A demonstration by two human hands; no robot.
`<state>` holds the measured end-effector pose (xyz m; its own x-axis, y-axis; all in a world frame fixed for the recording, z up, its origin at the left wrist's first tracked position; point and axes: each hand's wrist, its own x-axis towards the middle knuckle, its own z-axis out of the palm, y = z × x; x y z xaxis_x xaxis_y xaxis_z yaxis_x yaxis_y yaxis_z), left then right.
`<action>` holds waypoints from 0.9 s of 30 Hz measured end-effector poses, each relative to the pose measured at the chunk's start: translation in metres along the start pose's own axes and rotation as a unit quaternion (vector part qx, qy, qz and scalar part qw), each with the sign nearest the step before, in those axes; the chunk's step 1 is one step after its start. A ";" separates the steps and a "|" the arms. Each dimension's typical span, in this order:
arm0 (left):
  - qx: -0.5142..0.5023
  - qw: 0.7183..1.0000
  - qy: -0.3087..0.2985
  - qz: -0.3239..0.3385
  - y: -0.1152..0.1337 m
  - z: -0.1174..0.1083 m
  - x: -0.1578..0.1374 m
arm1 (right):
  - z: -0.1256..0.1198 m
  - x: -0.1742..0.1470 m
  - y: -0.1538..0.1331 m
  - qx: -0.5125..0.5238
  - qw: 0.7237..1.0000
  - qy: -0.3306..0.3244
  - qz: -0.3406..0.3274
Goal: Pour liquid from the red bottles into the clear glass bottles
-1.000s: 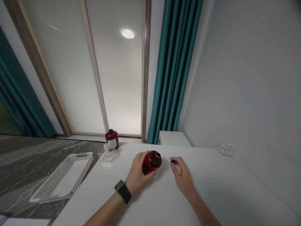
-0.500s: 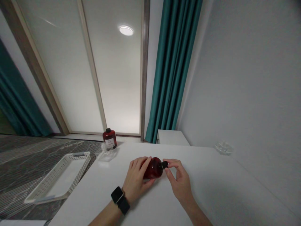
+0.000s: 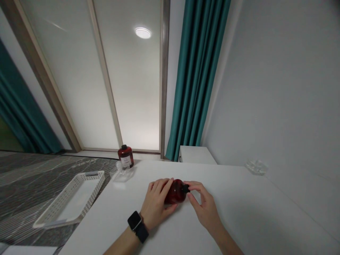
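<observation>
We see deep red on the held bottle [image 3: 178,192] and black on its cap [image 3: 186,188] — the same pair of colours as on the far bottle [image 3: 125,152], which bears a white label [image 3: 126,162] with small dark marks. The watch [image 3: 134,220] is black, the table [image 3: 170,235] white. We find the basket [image 3: 61,202] white, patterned with rows of holes. Teal fills the curtains [image 3: 198,81], and the floor [image 3: 26,177] is dark grey — streaked paler, finely striped in places.
</observation>
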<state>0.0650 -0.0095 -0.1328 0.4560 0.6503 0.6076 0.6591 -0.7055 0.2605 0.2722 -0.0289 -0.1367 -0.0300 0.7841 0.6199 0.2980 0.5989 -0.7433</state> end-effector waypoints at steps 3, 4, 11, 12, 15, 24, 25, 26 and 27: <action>-0.001 1.000 -0.004 0.000 0.000 0.001 0.000 | -0.001 0.002 -0.001 -0.029 0.999 0.018 -0.002; 0.001 1.000 -0.005 0.001 0.000 0.001 0.000 | -0.001 0.002 -0.002 -0.047 0.999 0.024 -0.008; 0.017 1.000 -0.010 0.007 0.000 0.002 -0.001 | 0.000 0.000 -0.005 -0.121 0.992 -0.004 -0.036; 0.019 1.000 -0.010 0.005 -0.001 0.002 -0.001 | 0.001 0.000 -0.006 -0.124 0.992 -0.011 -0.034; 0.022 1.000 -0.008 -0.005 -0.004 0.004 -0.002 | 0.003 -0.003 -0.005 -0.128 0.991 -0.029 -0.022; 0.003 1.000 -0.023 0.000 -0.007 0.002 -0.003 | 0.000 -0.001 -0.006 -0.101 0.993 -0.052 -0.009; 0.001 1.000 -0.024 0.001 -0.007 0.002 -0.003 | -0.001 -0.001 -0.007 -0.099 0.994 -0.049 -0.008; 0.001 1.000 -0.025 0.001 -0.008 0.002 -0.003 | 0.000 0.000 -0.007 -0.098 0.994 -0.043 -0.007; 0.001 1.000 -0.027 0.002 -0.008 0.002 -0.003 | 0.001 0.000 -0.006 -0.099 0.995 -0.034 -0.005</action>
<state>0.0599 -0.0054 -0.1382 0.4894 0.6622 0.5674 0.6582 -0.7073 0.2578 0.2698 -0.0326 -0.1324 -0.0966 0.7915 0.6035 0.4789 0.5685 -0.6689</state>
